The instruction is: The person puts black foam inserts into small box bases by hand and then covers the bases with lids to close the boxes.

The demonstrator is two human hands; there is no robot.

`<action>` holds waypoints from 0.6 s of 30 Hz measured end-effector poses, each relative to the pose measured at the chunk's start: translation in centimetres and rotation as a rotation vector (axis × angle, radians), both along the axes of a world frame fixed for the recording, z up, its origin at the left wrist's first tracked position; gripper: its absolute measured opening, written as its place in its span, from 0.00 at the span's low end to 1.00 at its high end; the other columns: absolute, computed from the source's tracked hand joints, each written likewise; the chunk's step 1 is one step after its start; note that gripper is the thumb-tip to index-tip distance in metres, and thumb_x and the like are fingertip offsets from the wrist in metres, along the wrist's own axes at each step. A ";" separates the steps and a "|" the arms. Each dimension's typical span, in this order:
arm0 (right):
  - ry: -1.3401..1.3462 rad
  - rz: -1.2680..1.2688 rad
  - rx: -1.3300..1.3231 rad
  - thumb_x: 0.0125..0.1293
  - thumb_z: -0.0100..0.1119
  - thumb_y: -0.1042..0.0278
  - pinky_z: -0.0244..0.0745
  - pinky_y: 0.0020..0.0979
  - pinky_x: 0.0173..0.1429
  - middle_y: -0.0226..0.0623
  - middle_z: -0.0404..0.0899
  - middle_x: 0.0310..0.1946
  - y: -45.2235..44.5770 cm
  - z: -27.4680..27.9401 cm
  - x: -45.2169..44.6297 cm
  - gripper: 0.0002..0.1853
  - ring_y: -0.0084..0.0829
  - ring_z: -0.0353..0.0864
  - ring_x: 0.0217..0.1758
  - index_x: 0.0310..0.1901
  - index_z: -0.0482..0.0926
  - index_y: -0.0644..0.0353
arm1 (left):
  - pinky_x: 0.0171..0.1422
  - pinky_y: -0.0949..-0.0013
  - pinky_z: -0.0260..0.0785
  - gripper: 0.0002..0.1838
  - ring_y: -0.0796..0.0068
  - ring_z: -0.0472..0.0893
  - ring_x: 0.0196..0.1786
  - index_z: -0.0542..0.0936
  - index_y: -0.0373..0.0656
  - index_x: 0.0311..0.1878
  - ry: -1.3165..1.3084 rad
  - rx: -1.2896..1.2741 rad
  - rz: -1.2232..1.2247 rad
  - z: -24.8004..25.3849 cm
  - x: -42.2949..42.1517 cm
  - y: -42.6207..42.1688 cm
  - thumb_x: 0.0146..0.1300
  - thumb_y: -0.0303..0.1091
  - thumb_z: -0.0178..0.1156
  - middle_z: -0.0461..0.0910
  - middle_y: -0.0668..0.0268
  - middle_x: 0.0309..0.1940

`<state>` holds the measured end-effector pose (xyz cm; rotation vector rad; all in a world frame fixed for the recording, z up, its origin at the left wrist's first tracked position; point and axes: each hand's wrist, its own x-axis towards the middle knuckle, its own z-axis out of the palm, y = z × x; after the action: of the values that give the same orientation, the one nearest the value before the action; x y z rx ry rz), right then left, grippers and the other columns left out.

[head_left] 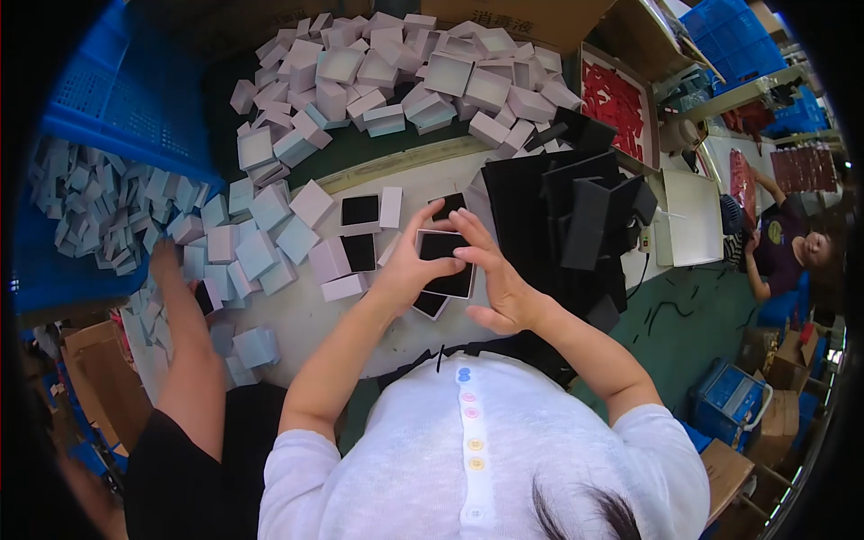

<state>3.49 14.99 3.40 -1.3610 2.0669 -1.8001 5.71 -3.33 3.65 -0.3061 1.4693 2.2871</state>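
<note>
Between both hands is a small white box [447, 285] with a black lining inside. My left hand [409, 270] wraps around its left side, thumb lying across the box's front part. My right hand [507, 292] is at its right side, with the fingertips at the rim and over the black lining. Under and beside the hands lie more white boxes with black linings, such as an open box [361, 211] and another lined box [359, 253]. A stack of black foam pads [531, 216] sits just right of my right hand.
White boxes [351, 67] are heaped behind the table ledge. More fill a blue crate [126, 117] at left, where another person's arm [193, 351] reaches in. Red pieces lie in a tray [616, 99]; an open white carton [691, 216] and a seated person [783, 243] are further right.
</note>
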 end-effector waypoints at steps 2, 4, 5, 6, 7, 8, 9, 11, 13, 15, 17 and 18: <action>0.105 -0.214 0.081 0.60 0.61 0.62 0.46 0.52 0.77 0.55 0.54 0.72 0.9 0.3 -0.7 0.28 0.58 0.49 0.76 0.61 0.66 0.58 | 0.63 0.64 0.68 0.48 0.67 0.76 0.57 0.64 0.48 0.71 0.091 -0.461 -0.128 -0.6 0.8 0.3 0.44 0.24 0.73 0.79 0.58 0.49; 0.295 -0.665 0.362 0.56 0.66 0.68 0.53 0.50 0.74 0.54 0.59 0.69 2.6 0.8 -1.6 0.29 0.57 0.56 0.72 0.60 0.67 0.60 | 0.68 0.60 0.62 0.48 0.65 0.71 0.63 0.63 0.49 0.73 0.173 -0.681 -0.108 -1.4 1.3 -1.2 0.45 0.29 0.74 0.68 0.57 0.62; 0.390 -0.890 0.560 0.54 0.69 0.69 0.57 0.49 0.72 0.53 0.61 0.67 3.8 1.1 -2.2 0.30 0.56 0.60 0.70 0.59 0.68 0.61 | 0.68 0.59 0.63 0.49 0.63 0.71 0.62 0.62 0.48 0.73 0.315 -0.844 -0.028 -2.8 1.1 -2.4 0.45 0.31 0.75 0.69 0.55 0.61; 0.345 -0.992 0.678 0.53 0.70 0.68 0.60 0.48 0.70 0.52 0.62 0.67 5.4 0.4 -2.7 0.31 0.55 0.61 0.69 0.59 0.69 0.61 | 0.67 0.58 0.64 0.50 0.58 0.72 0.59 0.60 0.49 0.74 0.422 -0.922 0.131 -4.6 -0.1 -4.6 0.47 0.33 0.74 0.69 0.54 0.59; 0.300 -1.090 0.800 0.52 0.72 0.66 0.62 0.48 0.69 0.52 0.62 0.66 6.9 -0.4 -2.9 0.32 0.55 0.63 0.68 0.58 0.69 0.60 | 0.66 0.57 0.64 0.48 0.53 0.72 0.58 0.60 0.47 0.74 0.464 -1.163 0.253 -5.2 -1.8 -7.3 0.48 0.35 0.73 0.70 0.53 0.59; 0.233 -1.079 0.891 0.52 0.73 0.66 0.63 0.48 0.68 0.52 0.62 0.66 8.1 -0.8 -3.0 0.33 0.54 0.63 0.67 0.59 0.69 0.59 | 0.70 0.53 0.61 0.48 0.47 0.67 0.64 0.60 0.43 0.72 0.448 -1.346 0.364 -8.0 -4.0 -10.6 0.48 0.37 0.73 0.69 0.48 0.60; 0.166 -1.067 0.984 0.51 0.74 0.65 0.64 0.47 0.67 0.51 0.62 0.66 9.1 -1.1 -3.0 0.34 0.53 0.64 0.66 0.60 0.69 0.57 | 0.70 0.53 0.61 0.49 0.48 0.68 0.64 0.61 0.43 0.72 0.322 -1.501 0.312 -10.9 -5.7 -13.6 0.46 0.38 0.74 0.69 0.49 0.60; 0.179 -1.025 0.969 0.53 0.71 0.71 0.66 0.45 0.66 0.50 0.65 0.65 10.0 -0.8 -3.6 0.34 0.52 0.66 0.66 0.62 0.68 0.54 | 0.70 0.53 0.60 0.49 0.49 0.68 0.64 0.62 0.44 0.71 0.201 -1.650 0.277 -12.8 -7.3 -16.5 0.45 0.39 0.74 0.70 0.50 0.60; 0.032 -0.945 0.761 0.54 0.67 0.77 0.68 0.44 0.64 0.51 0.69 0.62 10.5 0.3 -3.7 0.34 0.54 0.71 0.63 0.64 0.67 0.54 | 0.71 0.55 0.61 0.50 0.50 0.69 0.63 0.62 0.45 0.71 -0.117 -1.761 -0.198 -12.7 -8.1 -17.6 0.42 0.38 0.75 0.71 0.51 0.60; 0.031 -0.994 0.715 0.59 0.58 0.81 0.73 0.45 0.59 0.54 0.77 0.54 12.7 0.0 -4.1 0.30 0.55 0.77 0.57 0.65 0.67 0.58 | 0.70 0.55 0.62 0.52 0.51 0.70 0.63 0.61 0.45 0.71 -0.088 -1.709 -0.118 -12.5 -7.9 -18.3 0.39 0.34 0.76 0.70 0.51 0.61; 0.086 -1.146 0.848 0.62 0.54 0.81 0.75 0.42 0.56 0.53 0.79 0.51 13.7 2.1 -3.7 0.25 0.55 0.79 0.53 0.62 0.70 0.60 | 0.68 0.57 0.65 0.50 0.56 0.72 0.63 0.62 0.46 0.71 0.258 -1.023 0.326 -12.1 -7.1 -18.9 0.39 0.27 0.73 0.70 0.54 0.61; 0.155 -1.180 0.750 0.63 0.53 0.81 0.76 0.41 0.55 0.53 0.80 0.50 13.7 3.2 -3.6 0.23 0.55 0.80 0.51 0.61 0.71 0.60 | 0.66 0.60 0.68 0.51 0.63 0.73 0.62 0.59 0.47 0.71 0.233 -0.693 0.364 -11.2 -6.4 -18.0 0.39 0.20 0.70 0.69 0.57 0.61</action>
<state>-0.15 28.66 6.60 -0.0020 3.4319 -0.7348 -0.66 -21.29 -7.59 -0.5502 2.4851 2.0287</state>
